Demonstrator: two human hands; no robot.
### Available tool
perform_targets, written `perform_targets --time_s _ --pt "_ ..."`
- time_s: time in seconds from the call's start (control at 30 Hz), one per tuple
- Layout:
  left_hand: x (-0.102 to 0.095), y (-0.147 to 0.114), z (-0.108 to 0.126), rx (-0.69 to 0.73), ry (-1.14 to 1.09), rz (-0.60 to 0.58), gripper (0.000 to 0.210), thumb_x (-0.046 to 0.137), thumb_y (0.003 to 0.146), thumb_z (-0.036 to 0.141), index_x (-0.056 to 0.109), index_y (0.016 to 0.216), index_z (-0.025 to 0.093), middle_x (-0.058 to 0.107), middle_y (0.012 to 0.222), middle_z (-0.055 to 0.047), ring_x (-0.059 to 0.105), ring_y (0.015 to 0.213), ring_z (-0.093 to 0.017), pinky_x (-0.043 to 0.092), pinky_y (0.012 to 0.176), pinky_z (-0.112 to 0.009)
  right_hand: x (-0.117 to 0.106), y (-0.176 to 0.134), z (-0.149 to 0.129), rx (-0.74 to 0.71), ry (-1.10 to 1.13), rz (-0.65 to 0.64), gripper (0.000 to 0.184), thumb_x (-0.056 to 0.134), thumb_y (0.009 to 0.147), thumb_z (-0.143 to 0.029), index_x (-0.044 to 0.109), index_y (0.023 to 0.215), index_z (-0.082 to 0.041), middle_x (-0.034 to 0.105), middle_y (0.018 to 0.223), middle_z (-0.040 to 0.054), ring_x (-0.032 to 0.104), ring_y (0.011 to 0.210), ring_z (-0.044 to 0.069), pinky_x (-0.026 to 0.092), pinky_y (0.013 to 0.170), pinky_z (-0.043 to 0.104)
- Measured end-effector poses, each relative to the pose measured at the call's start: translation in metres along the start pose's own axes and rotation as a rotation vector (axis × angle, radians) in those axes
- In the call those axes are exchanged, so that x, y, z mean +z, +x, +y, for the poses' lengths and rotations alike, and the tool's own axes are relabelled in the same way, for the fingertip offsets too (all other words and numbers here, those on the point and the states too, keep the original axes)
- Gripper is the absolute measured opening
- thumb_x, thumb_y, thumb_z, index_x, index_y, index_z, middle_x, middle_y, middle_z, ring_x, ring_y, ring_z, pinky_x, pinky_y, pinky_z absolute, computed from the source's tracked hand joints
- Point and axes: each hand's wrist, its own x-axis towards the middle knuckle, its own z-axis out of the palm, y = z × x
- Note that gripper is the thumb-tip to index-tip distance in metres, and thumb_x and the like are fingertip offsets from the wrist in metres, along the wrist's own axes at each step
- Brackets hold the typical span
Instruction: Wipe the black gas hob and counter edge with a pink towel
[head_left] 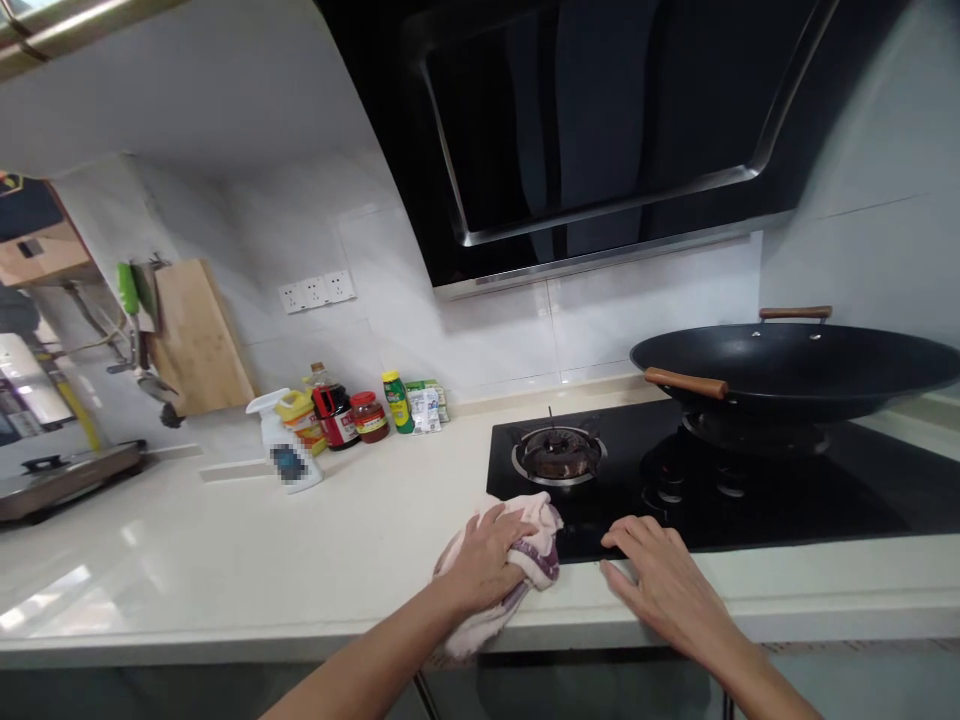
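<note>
My left hand [487, 562] presses down on a pink and white cloth [544, 512], its fingers curled into the folds. The cloth lies across the left front corner of the black gas stove [600, 520], and part of it hangs over the counter's front edge. To the right, my right hand [660, 580] rests at the stove's front edge with nothing in it, thumb and fingers apart. Behind the cloth is the left burner [559, 455], bare. A large black wok [795, 365] with wooden handles sits over the right burner.
Against the back wall stand a white spray bottle [283, 440], a dark sauce bottle [334, 412], a red-lidded jar [369, 418] and a green bottle [397, 403]. A cutting board [199, 335] hangs at left. The black range hood [600, 120] overhangs the stove.
</note>
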Motion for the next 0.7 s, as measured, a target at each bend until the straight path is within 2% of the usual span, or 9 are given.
perform_targets --time_s 0.1,0.27,0.4,0.5,0.6,0.7 --pt "0.000 0.020 0.002 -0.008 0.019 -0.009 0.055 0.054 0.087 0.033 0.054 0.141 0.038 0.046 0.158 0.001 0.031 0.149 -0.033 0.023 0.120 -0.066 -0.001 0.000 0.001 0.021 0.001 -0.018 0.017 0.053 0.093 -0.033 0.065 0.104 -0.027 0.066 0.109 0.0046 0.058 0.100 0.023 0.042 0.083 0.038" --pt "0.000 0.039 -0.006 -0.022 -0.003 0.013 0.051 0.053 0.089 0.045 0.056 0.140 0.040 0.049 0.156 0.003 0.035 0.147 -0.030 0.027 0.121 -0.059 -0.002 -0.002 0.004 0.064 0.022 -0.075 0.022 0.052 0.094 -0.037 0.068 0.107 -0.029 0.067 0.117 0.0036 0.059 0.107 0.023 0.044 0.087 0.040" --pt "0.000 0.034 -0.032 -0.074 0.002 0.048 0.051 0.052 0.090 0.045 0.057 0.140 0.037 0.047 0.157 0.004 0.036 0.147 -0.026 0.028 0.123 -0.048 0.000 -0.007 0.009 0.062 0.016 -0.093 0.028 0.051 0.094 -0.041 0.070 0.111 -0.029 0.068 0.122 0.0048 0.060 0.112 0.024 0.046 0.090 0.041" --pt "-0.002 0.029 -0.058 -0.138 0.020 0.068 0.051 0.050 0.091 0.043 0.057 0.141 0.033 0.052 0.154 0.002 0.041 0.144 -0.025 0.030 0.123 -0.044 0.005 -0.013 0.014 0.021 -0.019 -0.068 0.034 0.053 0.094 -0.048 0.069 0.118 -0.031 0.067 0.126 0.0055 0.060 0.115 0.026 0.047 0.094 0.043" --pt "-0.004 0.033 -0.081 -0.222 0.043 0.084 0.052 0.046 0.093 0.043 0.055 0.143 0.031 0.054 0.152 -0.001 0.042 0.143 -0.026 0.033 0.120 -0.046 0.009 -0.018 0.018 -0.017 -0.057 -0.043 0.038 0.056 0.093 -0.054 0.068 0.122 -0.033 0.066 0.129 0.0049 0.061 0.116 0.027 0.047 0.095 0.044" --pt "-0.006 0.049 -0.098 -0.303 0.066 0.090 0.054 0.043 0.094 0.047 0.051 0.146 0.033 0.050 0.156 -0.002 0.040 0.144 -0.028 0.033 0.118 -0.052 0.011 -0.021 0.020 -0.034 -0.082 -0.026 0.041 0.058 0.092 -0.058 0.067 0.123 -0.034 0.066 0.129 0.0045 0.062 0.115 0.028 0.048 0.094 0.044"
